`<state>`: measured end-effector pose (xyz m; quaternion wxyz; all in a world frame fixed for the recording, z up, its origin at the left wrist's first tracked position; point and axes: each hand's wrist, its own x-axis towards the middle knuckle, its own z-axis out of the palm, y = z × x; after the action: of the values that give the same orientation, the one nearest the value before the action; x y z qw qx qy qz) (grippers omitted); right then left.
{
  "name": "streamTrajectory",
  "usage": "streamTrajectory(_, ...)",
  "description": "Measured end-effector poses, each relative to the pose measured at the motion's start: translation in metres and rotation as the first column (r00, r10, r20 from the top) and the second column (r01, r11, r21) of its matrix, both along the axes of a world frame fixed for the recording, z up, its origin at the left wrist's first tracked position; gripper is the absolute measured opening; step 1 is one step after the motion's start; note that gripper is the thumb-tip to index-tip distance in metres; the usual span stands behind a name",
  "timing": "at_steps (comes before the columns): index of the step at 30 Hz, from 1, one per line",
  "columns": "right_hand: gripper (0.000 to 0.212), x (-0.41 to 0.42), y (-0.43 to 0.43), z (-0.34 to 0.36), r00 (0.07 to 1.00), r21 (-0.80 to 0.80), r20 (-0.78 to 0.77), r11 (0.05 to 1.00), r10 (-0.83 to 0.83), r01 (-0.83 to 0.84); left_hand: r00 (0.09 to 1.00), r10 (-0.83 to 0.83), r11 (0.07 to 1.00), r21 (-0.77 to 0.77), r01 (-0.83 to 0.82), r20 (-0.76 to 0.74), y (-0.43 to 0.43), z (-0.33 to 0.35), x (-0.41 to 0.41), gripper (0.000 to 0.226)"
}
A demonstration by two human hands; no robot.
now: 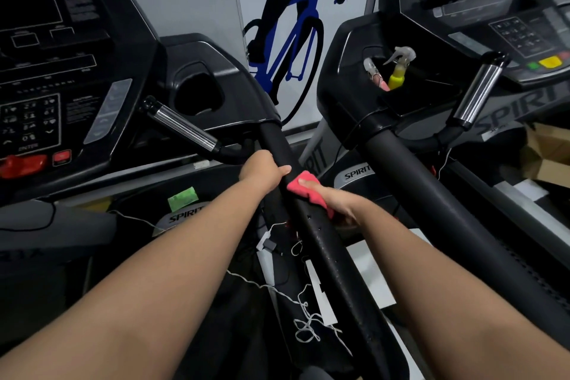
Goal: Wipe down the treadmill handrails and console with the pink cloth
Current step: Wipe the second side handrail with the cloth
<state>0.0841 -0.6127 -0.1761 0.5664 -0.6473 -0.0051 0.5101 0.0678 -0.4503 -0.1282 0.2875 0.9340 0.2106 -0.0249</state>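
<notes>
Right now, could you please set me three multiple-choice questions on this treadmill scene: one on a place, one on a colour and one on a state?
1. Where does the yellow spray bottle stand?
A. On the floor.
B. In the right treadmill's console pocket.
C. On the left treadmill's keypad.

2. What colour is the cloth under the right hand?
A. Blue.
B. White.
C. Pink.

3. What is the left hand doing?
A. Gripping the black handrail.
B. Hanging free.
C. Pressing a console button.

Answers:
1. B, the bottle's nozzle sticks up out of that pocket.
2. C, pink fabric shows between the thumb and the rail.
3. A, the fingers curl round the rail just above the cloth.
</notes>
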Motion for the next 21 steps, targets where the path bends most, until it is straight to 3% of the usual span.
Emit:
streamTrajectory(4, 0.078, 0.004, 0.015, 0.024, 0.968, -0.272, 0.225, 0.961, 0.113, -0.049, 1.0, -0.008, 0.999, -0.051, 0.007, -0.02, 0.002, -0.004, -0.001, 0.05)
streamTrajectory(7, 0.065, -0.008, 0.038, 0.043, 0.826, -0.455, 0.524, 0.888, 0.207, 0.066, 0.992, 0.087, 0.959, -0.278, -0.057, 0.094, 0.006, -0.017, -0.011, 0.046)
streamTrajectory(9, 0.099, -0.016, 0.057, 0.041, 0.712, -0.571, 0.632, 0.805, 0.306, 0.161, 0.948, 0.226, 0.92, -0.368, -0.132, 0.224, 0.002, -0.024, -0.026, 0.034)
streamTrajectory(10, 0.111, -0.019, 0.064, 0.038, 0.703, -0.586, 0.643, 0.786, 0.305, 0.195, 0.92, 0.276, 0.905, -0.398, -0.151, 0.279, -0.001, -0.026, -0.034, 0.03)
streamTrajectory(12, 0.11, -0.018, 0.065, 0.039, 0.773, -0.475, 0.618, 0.852, 0.143, 0.222, 0.863, 0.351, 0.875, -0.455, -0.165, 0.363, -0.007, -0.025, -0.047, 0.026)
streamTrajectory(15, 0.065, -0.008, 0.047, 0.055, 0.865, -0.153, 0.439, 0.928, -0.245, 0.34, 0.834, 0.369, 0.867, -0.476, -0.149, 0.41, -0.018, -0.019, -0.055, 0.024)
streamTrajectory(17, 0.042, -0.004, 0.035, 0.055, 0.833, -0.14, 0.474, 0.91, -0.285, 0.391, 0.875, 0.332, 0.852, -0.51, -0.119, 0.351, -0.033, -0.015, -0.055, 0.037)
streamTrajectory(21, 0.027, -0.007, 0.024, 0.041, 0.719, -0.072, 0.6, 0.872, -0.35, 0.485, 0.965, 0.234, 0.838, -0.527, -0.138, 0.12, -0.063, -0.012, -0.044, 0.076)
